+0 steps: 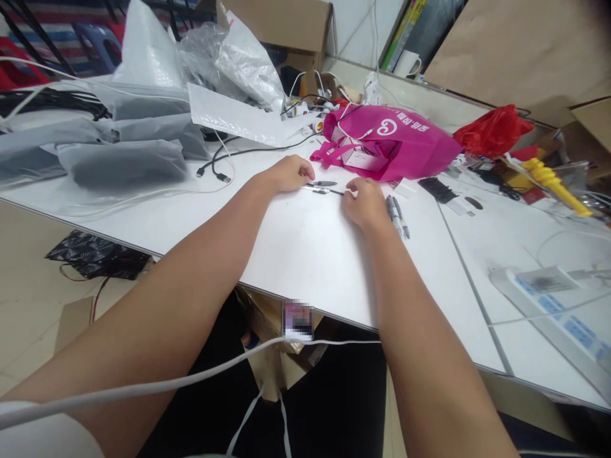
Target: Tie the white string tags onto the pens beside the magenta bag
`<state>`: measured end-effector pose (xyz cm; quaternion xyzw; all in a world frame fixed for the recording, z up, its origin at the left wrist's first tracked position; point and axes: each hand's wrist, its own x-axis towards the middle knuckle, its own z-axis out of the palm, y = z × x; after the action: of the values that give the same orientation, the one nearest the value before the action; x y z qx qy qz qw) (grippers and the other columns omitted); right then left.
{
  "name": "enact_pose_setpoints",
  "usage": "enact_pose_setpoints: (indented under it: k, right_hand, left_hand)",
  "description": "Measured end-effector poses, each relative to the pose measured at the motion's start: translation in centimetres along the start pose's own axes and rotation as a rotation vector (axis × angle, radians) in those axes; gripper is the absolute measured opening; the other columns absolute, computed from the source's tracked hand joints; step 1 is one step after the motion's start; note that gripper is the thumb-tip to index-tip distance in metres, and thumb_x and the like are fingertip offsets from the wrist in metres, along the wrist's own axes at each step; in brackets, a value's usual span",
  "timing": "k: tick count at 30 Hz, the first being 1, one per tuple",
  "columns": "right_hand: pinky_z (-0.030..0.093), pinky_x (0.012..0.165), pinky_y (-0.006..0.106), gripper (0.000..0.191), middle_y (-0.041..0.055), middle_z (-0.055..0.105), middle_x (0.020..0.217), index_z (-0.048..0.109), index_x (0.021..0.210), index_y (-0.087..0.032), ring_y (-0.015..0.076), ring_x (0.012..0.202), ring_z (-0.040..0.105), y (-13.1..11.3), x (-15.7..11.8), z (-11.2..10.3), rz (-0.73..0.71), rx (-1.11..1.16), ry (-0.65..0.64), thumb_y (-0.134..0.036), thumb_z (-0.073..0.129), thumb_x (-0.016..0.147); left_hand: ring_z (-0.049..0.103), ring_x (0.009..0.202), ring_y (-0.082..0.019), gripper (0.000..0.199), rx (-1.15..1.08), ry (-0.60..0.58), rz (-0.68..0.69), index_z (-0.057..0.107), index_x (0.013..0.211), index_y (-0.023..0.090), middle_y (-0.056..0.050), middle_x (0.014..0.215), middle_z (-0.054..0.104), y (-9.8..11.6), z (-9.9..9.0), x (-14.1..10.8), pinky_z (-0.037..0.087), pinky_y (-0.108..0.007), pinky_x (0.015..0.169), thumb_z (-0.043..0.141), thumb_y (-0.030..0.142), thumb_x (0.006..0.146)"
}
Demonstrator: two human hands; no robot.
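My left hand [292,173] rests on the white table [310,245] with its fingers curled together at the left ends of some thin pens or pen parts. Between my hands lie a grey pen piece [324,184] and a clear piece [319,190] just below it. My right hand [363,200] has its fingers closed around the right end of a thin dark rod [335,192]. Several grey pens [398,216] lie side by side just right of my right wrist. What my left fingertips grip is too small to make out.
Behind my hands sits a pink bag [415,143]. Grey plastic packages [124,164] and black cable ends [220,176] lie at the left. A red bag [494,130], a yellow coiled item [556,184] and a power strip [558,312] are at the right. A white cable [191,380] crosses in front.
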<state>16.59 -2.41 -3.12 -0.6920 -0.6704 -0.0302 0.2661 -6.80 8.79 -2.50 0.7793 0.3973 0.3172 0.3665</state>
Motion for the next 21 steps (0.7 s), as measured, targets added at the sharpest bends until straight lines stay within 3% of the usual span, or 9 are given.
enact_pose_setpoints:
  k: [5,8,13,17,21]
  right_hand:
    - [0.051,0.121,0.058,0.036,0.0175,0.077,0.127,0.085,0.13,-0.022,0.0383,0.126,0.064,-1.8,-0.1,1.2,-0.215,0.075,-0.032,-0.025,0.06,0.104]
    - [0.052,0.118,0.058,0.036,0.0185,0.076,0.128,0.087,0.129,-0.022,0.039,0.126,0.062,-2.7,-0.1,1.6,-0.251,0.061,-0.081,-0.025,0.06,0.105]
    - [0.051,0.118,0.052,0.033,0.0199,0.077,0.132,0.085,0.125,-0.017,0.0382,0.13,0.064,-2.8,-0.1,-0.4,-0.202,0.006,-0.202,-0.017,0.06,0.102]
    - [0.055,0.107,0.042,0.028,0.0151,0.081,0.125,0.083,0.121,-0.018,0.0315,0.115,0.071,-2.4,-0.3,-3.3,-0.081,-0.052,-0.383,-0.012,0.065,0.1]
    - [0.055,0.104,0.04,0.025,0.0147,0.082,0.123,0.084,0.117,-0.019,0.0311,0.113,0.073,-2.1,-0.6,-4.3,-0.024,-0.086,-0.349,-0.012,0.068,0.099]
  left_hand:
    - [0.069,0.088,-0.021,0.016,0.106,-0.027,0.057,0.087,0.089,0.021,-0.005,0.088,0.082,0.1,-0.2,0.0,0.054,-0.037,0.096,0.077,0.017,0.077]
    - [0.069,0.087,-0.02,0.016,0.115,-0.03,0.076,0.087,0.091,0.019,-0.005,0.088,0.081,0.0,-0.1,0.1,0.054,-0.036,0.092,0.079,0.02,0.078]
    - [0.068,0.087,-0.02,0.014,0.12,-0.013,0.077,0.085,0.091,0.019,-0.006,0.089,0.081,0.0,0.0,0.0,0.055,-0.036,0.092,0.078,0.024,0.08]
    - [0.069,0.093,-0.023,0.015,0.16,0.023,0.11,0.083,0.093,0.02,-0.007,0.093,0.079,0.4,0.1,-0.3,0.056,-0.039,0.096,0.082,0.027,0.079]
    - [0.07,0.097,-0.024,0.021,0.228,-0.015,0.147,0.084,0.094,0.022,-0.006,0.098,0.078,0.8,0.1,-0.5,0.057,-0.04,0.099,0.084,0.022,0.073]
